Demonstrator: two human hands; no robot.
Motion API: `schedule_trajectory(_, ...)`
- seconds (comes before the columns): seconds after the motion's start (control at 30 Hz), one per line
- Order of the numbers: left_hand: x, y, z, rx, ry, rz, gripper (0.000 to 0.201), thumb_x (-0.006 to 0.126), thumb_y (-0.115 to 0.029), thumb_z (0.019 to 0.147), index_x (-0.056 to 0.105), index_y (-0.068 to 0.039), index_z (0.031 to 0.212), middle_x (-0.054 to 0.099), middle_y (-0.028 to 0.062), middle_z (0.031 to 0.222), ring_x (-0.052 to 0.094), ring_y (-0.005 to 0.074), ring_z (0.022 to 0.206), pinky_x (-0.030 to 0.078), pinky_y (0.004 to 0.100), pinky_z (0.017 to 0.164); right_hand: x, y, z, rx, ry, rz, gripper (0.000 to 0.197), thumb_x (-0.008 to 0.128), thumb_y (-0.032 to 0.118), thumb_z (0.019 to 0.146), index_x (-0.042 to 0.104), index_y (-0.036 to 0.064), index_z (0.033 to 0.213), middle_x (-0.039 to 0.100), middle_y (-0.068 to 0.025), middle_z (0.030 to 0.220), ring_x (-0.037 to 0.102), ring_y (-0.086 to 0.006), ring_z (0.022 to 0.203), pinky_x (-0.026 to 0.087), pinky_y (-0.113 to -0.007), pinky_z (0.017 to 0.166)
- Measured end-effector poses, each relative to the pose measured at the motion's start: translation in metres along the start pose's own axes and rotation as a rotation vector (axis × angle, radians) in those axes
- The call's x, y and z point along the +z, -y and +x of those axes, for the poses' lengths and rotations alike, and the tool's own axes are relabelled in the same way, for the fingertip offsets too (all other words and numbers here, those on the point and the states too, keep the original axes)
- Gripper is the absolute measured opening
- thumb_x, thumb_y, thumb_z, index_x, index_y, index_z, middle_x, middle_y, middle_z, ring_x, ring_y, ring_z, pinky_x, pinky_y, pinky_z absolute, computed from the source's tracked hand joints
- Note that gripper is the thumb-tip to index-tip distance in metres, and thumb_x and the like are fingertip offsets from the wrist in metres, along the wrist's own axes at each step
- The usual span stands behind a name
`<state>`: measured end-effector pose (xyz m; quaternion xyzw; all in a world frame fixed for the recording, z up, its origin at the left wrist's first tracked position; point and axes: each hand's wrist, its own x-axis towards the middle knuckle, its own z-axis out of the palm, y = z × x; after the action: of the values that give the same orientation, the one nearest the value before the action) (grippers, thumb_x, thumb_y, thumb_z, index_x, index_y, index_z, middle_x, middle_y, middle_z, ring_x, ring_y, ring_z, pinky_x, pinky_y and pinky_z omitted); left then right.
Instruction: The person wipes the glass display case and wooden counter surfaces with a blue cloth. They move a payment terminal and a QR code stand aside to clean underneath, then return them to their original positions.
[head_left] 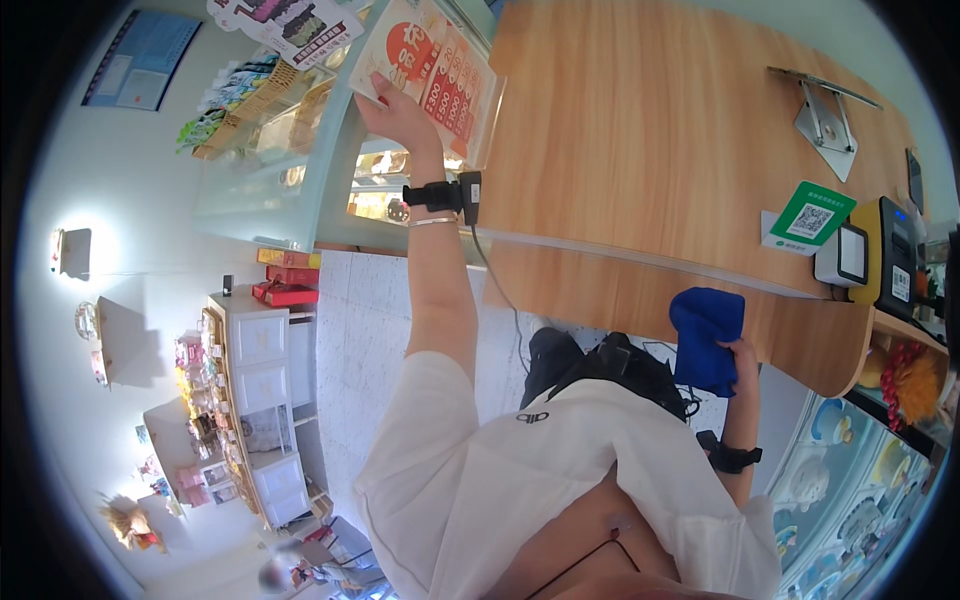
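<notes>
My left hand (400, 115) reaches far out to the left, its fingers closed on the near left edge of a red-and-white printed sign (455, 95) in a clear stand. The sign is at the left end of a wooden counter (620, 120), beside a glass display case (335, 160). Low on the right, my right hand (742, 368) grips a bunched blue cloth (705, 330) that hangs in front of the counter's lower shelf. Part of that hand is hidden behind the cloth. Both wrists wear black straps, and a cable runs down from the left one.
On the counter's right stand a metal folding stand (828, 125), a green code sign (808, 215), a small white device (842, 252) and a yellow-and-black machine (885, 255). A basket of packets (245, 110) sits on the case. White cabinets (262, 385) line the left wall.
</notes>
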<state>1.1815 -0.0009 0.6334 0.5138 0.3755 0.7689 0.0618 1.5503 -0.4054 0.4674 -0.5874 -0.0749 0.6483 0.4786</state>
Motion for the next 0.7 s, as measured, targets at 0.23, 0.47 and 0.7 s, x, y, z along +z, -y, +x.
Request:
schedule_trajectory(0.23,-0.009,0.003,-0.001,0.006,0.071,-0.003,0.030,0.049,-0.014,0.100,0.050,0.009,0.119,0.060,0.0168,0.115,0.058,0.0203,0.098,0.047,0.0334,0.086,0.007,0.008,-0.007,0.001,-0.022,0.003,0.042,0.057,0.004,0.077,0.057,-0.0036,0.119,0.066,-0.0161,0.107,0.066,-0.0268,0.094,0.055,-0.035,0.084)
schedule_trajectory(0.47,-0.015,0.007,-0.001,-0.055,0.142,-0.053,0.031,0.051,-0.015,0.099,0.049,0.008,0.120,0.059,0.0153,0.114,0.057,0.0200,0.099,0.045,0.0323,0.088,0.002,0.004,0.003,-0.016,0.051,0.026,0.040,0.057,0.005,0.076,0.059,-0.0033,0.115,0.066,-0.0152,0.104,0.066,-0.0245,0.092,0.054,-0.032,0.083)
schedule_trajectory(0.7,-0.028,0.014,-0.001,-0.140,0.238,0.093,0.033,0.055,-0.015,0.096,0.048,0.005,0.121,0.058,0.0122,0.111,0.055,0.0197,0.099,0.044,0.0332,0.089,0.019,0.015,0.003,-0.016,0.073,-0.047,0.040,0.058,0.006,0.077,0.059,-0.0030,0.116,0.066,-0.0148,0.104,0.066,-0.0245,0.092,0.054,-0.032,0.083)
